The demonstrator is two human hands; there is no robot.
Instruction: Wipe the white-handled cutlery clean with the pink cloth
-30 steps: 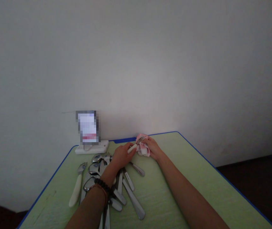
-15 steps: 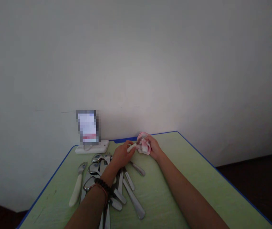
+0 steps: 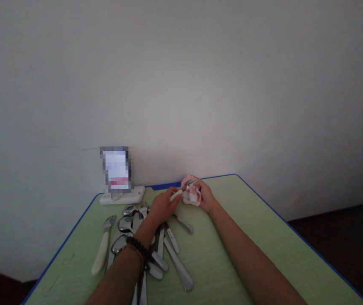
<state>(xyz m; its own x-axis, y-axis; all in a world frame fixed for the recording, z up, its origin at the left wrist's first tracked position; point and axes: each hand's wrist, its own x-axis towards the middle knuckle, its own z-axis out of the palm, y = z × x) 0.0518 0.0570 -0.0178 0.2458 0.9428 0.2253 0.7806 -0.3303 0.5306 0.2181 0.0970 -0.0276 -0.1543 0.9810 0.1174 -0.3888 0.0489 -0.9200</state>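
Note:
My left hand is closed round the white handle of a small fork, held near the far middle of the green table. My right hand grips a bunched pink and white cloth wrapped round the fork's metal head. Below my left forearm lies a heap of metal cutlery, spoons and handles pointing several ways. A white-handled fork lies apart at the heap's left.
A white stand with a blurred screen sits at the table's far left, against the pale wall. The table has a blue edge; dark floor lies beyond it on the right.
The cloth and the fork's head have shifted slightly up and toward the wall in my right hand. My left hand stays on the white handle.

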